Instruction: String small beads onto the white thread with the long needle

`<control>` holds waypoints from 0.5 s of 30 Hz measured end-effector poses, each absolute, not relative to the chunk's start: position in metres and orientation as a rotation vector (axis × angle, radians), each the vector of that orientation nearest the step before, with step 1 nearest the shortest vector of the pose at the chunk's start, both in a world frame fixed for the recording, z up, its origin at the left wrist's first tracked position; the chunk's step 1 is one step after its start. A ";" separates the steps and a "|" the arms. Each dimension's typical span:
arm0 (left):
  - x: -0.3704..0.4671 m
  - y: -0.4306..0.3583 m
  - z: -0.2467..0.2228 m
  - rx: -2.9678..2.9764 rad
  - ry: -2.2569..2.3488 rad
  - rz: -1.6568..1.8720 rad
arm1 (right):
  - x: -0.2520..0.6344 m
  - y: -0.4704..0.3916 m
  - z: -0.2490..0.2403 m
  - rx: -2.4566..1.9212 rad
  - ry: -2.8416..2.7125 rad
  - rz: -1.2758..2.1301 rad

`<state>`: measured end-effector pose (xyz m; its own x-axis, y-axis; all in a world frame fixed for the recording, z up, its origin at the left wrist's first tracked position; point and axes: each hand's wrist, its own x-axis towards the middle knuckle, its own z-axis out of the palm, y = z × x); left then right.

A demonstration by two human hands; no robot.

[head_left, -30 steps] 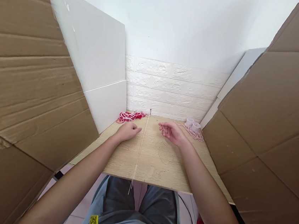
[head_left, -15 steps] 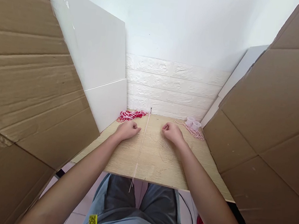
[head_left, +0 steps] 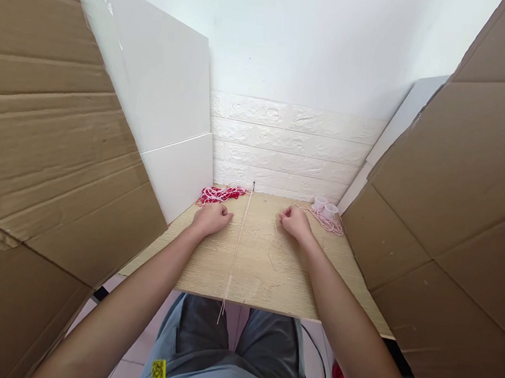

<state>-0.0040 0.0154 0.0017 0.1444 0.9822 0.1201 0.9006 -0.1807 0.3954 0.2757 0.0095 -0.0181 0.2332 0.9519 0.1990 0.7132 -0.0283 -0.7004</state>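
Note:
A pale cord (head_left: 240,236) runs from a small dark nail (head_left: 253,184) at the back down over the board's front edge, where its loose ends hang. Left of the cord, my left hand (head_left: 212,218) is closed in a pinch, with a faint strand at its fingertips. My right hand (head_left: 294,222), to the right of the cord, pinches a thin thread (head_left: 276,229). Loose loops of this thread trail over the board below the right hand. Both hands are apart from the cord.
A red and white cord bundle (head_left: 222,195) lies at the back left. Pink cord (head_left: 328,223) and small clear cups (head_left: 330,211) sit at the back right. Cardboard panels (head_left: 60,133) flank the wooden board (head_left: 208,268), and a white brick-patterned wall (head_left: 303,137) closes the back.
My hands have drawn slightly further apart, the left one moving left and the right one moving right. The thread below my right hand has shifted. The cord remains stretched in place.

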 end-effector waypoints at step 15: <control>-0.003 0.014 0.002 2.207 1.867 0.471 | 0.282 0.019 -0.009 -1.402 -1.097 0.433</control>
